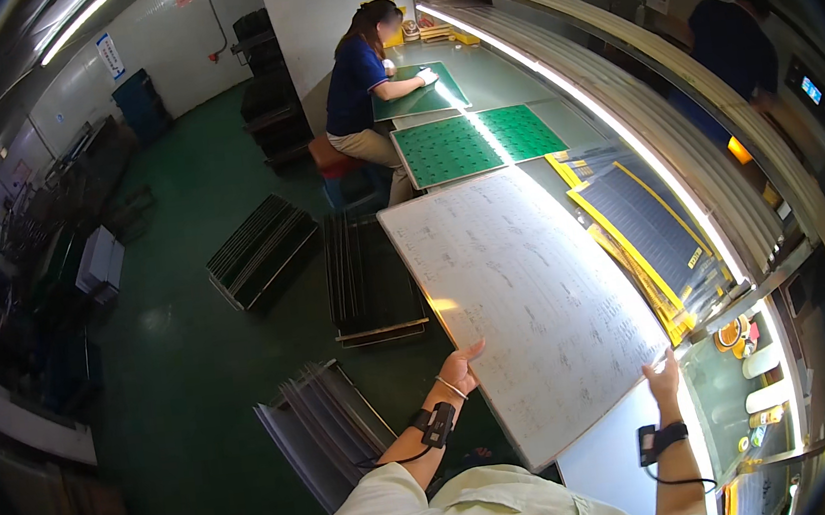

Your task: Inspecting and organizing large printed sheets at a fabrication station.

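A large white rectangular panel point(526, 286) with many dark marks over its surface lies tilted in front of me. My left hand point(461, 366) grips its left edge, thumb stretched over the top face and fingers hidden beneath. At the opposite edge, near the right corner, my right hand point(662, 377) holds the panel too, its thumb up and the other fingers partly out of sight. Under the panel's near end shows a pale, smooth sheet or tabletop point(610, 458). Each wrist wears a black strapped device with a cable.
Slotted racks point(263, 251) stand on the green floor at left, one holding upright grey panels point(315, 434). Beyond my panel lie green boards point(476, 142), where a seated co-worker point(355, 93) leans over the bench. Yellow-edged dark sheets point(640, 223) lie right, below a light strip point(598, 107).
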